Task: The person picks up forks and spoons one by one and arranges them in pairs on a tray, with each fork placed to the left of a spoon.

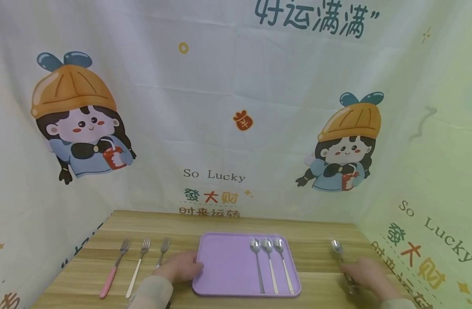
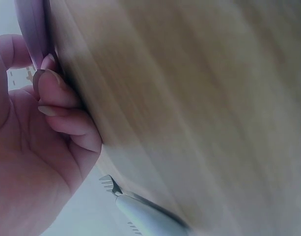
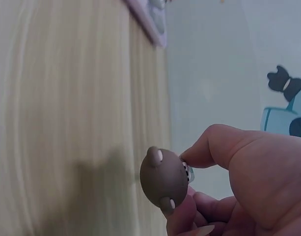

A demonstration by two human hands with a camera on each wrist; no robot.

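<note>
A purple tray (image 1: 224, 264) lies on the wooden table, and my left hand (image 1: 181, 267) grips its left edge. In the left wrist view, the curled fingers (image 2: 62, 91) and thumb meet at the tray's rim (image 2: 33, 29). Three metal spoons (image 1: 269, 262) lie side by side on the tray's right part, bowls toward the back. To the right of the tray, my right hand (image 1: 365, 274) holds another spoon (image 1: 337, 247), its bowl pointing away from me. The right wrist view shows this spoon's brown, eared animal-head handle end (image 3: 164, 179) between thumb and fingers.
Left of the tray lie a pink-handled fork (image 1: 109, 281), a white-handled fork (image 1: 134, 277) and a third fork (image 1: 164, 246) partly hidden by my left hand. A printed cloth (image 1: 212, 107) hangs around the table's (image 1: 313, 240) back and sides.
</note>
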